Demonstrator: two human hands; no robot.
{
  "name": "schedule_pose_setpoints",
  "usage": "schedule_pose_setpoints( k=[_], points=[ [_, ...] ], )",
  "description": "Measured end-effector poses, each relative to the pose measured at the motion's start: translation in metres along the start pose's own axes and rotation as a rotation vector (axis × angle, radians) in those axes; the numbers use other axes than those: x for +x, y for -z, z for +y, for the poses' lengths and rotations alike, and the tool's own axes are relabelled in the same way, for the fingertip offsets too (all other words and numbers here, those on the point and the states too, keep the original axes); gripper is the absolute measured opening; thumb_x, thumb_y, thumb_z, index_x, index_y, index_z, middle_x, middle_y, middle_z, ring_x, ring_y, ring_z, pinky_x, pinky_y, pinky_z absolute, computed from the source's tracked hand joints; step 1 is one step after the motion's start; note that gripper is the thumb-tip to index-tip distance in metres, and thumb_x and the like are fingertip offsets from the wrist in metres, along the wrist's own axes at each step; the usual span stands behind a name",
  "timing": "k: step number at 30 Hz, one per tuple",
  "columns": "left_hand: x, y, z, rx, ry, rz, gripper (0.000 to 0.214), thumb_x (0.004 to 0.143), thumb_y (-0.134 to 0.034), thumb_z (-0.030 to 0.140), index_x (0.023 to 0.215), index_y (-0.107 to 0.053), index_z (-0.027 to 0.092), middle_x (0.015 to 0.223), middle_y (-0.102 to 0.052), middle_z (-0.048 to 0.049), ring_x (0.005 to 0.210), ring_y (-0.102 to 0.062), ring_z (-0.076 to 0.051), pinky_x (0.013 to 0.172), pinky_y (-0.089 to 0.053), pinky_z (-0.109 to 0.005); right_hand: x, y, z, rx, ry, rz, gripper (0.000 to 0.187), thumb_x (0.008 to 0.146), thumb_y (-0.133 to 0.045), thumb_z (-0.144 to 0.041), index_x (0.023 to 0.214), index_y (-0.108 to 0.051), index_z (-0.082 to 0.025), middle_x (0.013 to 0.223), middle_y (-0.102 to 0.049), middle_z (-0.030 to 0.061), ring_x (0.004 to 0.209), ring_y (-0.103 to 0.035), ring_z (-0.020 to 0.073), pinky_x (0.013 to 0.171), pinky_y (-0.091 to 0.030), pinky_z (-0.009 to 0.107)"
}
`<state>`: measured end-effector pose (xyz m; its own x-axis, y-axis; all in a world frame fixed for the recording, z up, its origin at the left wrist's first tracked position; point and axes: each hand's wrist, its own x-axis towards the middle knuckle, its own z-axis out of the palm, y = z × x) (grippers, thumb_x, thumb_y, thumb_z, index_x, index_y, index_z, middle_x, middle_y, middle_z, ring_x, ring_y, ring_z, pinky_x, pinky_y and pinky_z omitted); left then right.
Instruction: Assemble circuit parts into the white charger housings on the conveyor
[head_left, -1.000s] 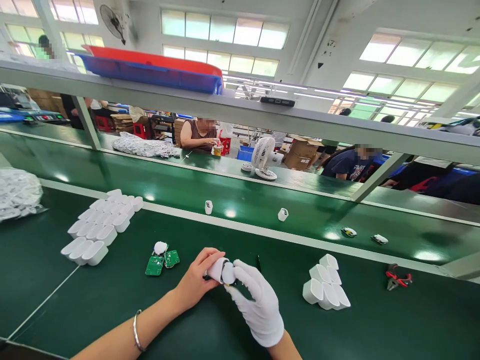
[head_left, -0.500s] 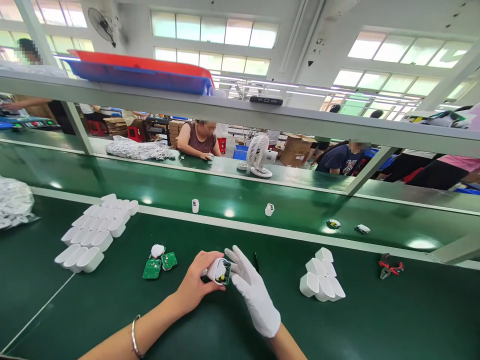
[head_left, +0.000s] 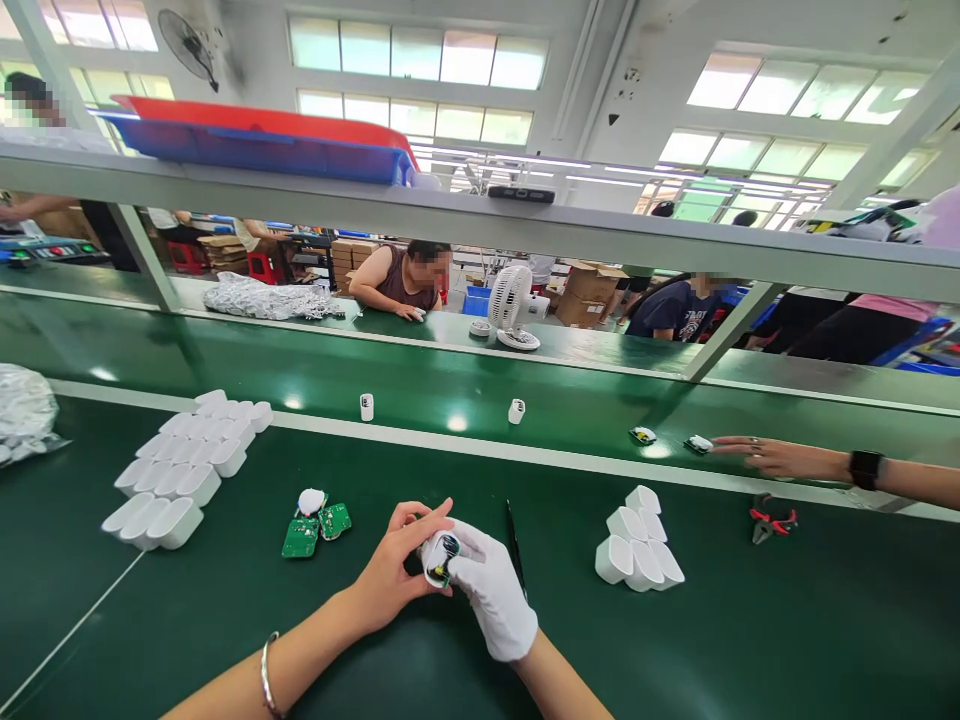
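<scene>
My bare left hand (head_left: 384,572) is wrapped round a white plastic housing (head_left: 428,556), its open end facing me. Inside sits a circuit board (head_left: 444,560) with a white pad and yellow and black parts. My white-gloved right hand (head_left: 491,598) closes on the board and the housing's rim from the right, thumb in front; its other fingertips are partly hidden behind. Just beyond the glove lies a thin black tool (head_left: 514,540), its kind unclear. Left of my hands are several green circuit boards (head_left: 300,538), one bearing a white round pad.
White housings stand grouped at left (head_left: 176,470) and right (head_left: 637,545). Red-handled pliers (head_left: 772,520) lie farther right. On the green belt are two filled housings (head_left: 517,411) and two boards (head_left: 643,436). A co-worker's hand (head_left: 772,458) reaches in from the right. A shelf (head_left: 600,228) crosses above.
The circuit board has gone deeper into the housing, and my gloved hand has closed from spread fingers. The belt items have shifted left. A co-worker's hand has appeared at a board on the right.
</scene>
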<state>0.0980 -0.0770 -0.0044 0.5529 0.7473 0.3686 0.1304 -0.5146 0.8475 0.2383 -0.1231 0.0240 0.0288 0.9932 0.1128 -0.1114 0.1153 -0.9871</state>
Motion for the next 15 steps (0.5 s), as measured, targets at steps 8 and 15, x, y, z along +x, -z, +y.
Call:
schedule_pose_setpoints(
  k=[8,15],
  points=[
    [-0.001,0.005,0.005,-0.056,0.011,-0.095,0.062,0.075,-0.069,0.031,0.132,-0.045,0.029,0.136,-0.048,-0.0081,0.111,-0.045,-0.025,0.097,-0.041,-0.043,-0.003,-0.004,0.002,0.141,-0.117,0.051,0.033,0.062,-0.067,-0.031,0.094,-0.068,-0.02,0.089,-0.07,0.0052,0.083,-0.064,0.0242,0.07,-0.053,0.034],
    [-0.002,0.0,0.001,-0.377,0.147,-0.035,0.057,0.083,-0.059,0.036,0.136,-0.039,0.027,0.134,-0.048,-0.0083,0.112,-0.05,-0.024,0.095,-0.041,-0.04,0.005,0.018,-0.012,-0.385,-0.107,0.05,0.038,0.076,-0.053,-0.052,0.092,-0.068,-0.021,0.087,-0.07,0.0084,0.086,-0.064,0.0266,0.078,-0.049,0.04]
  ],
)
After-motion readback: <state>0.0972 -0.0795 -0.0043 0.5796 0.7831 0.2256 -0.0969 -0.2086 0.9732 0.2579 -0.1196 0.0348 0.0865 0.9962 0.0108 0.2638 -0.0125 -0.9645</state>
